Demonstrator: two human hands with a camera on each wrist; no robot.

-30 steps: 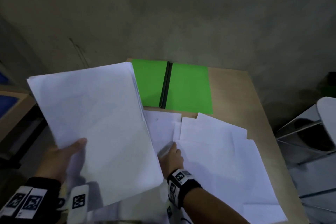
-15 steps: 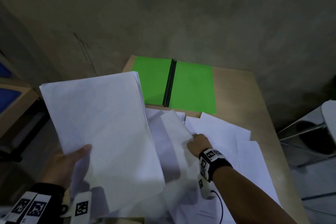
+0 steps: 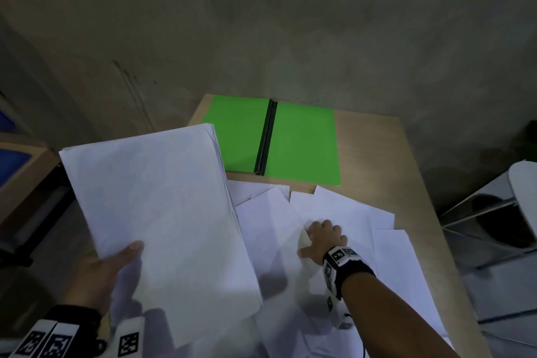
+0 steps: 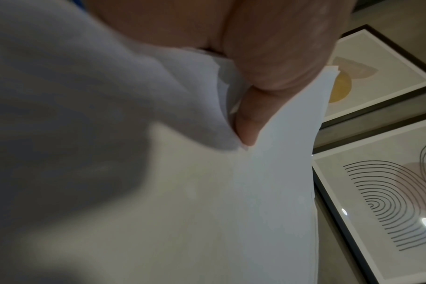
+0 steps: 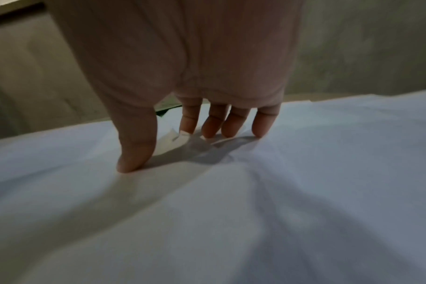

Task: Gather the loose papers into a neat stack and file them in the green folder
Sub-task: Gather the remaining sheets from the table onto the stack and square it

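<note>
The left hand [image 3: 98,270] is clamping the gathered stack [image 3: 157,212] just left of the green folder [image 3: 273,139], which is lying open on the counter [image 3: 374,148]. The right hand [image 3: 322,241], fingertips [image 5: 209,130] spread, is pressing loose papers [image 3: 343,212] just below the folder; it should probably drag one sheet free without creasing it.

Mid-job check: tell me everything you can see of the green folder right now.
The green folder lies open and flat at the far end of the wooden table, two bright green covers either side of a black spine. Both covers look bare, no papers filed. The stack of papers in the left hand hides its near-left corner. Neither hand touches it.
</note>
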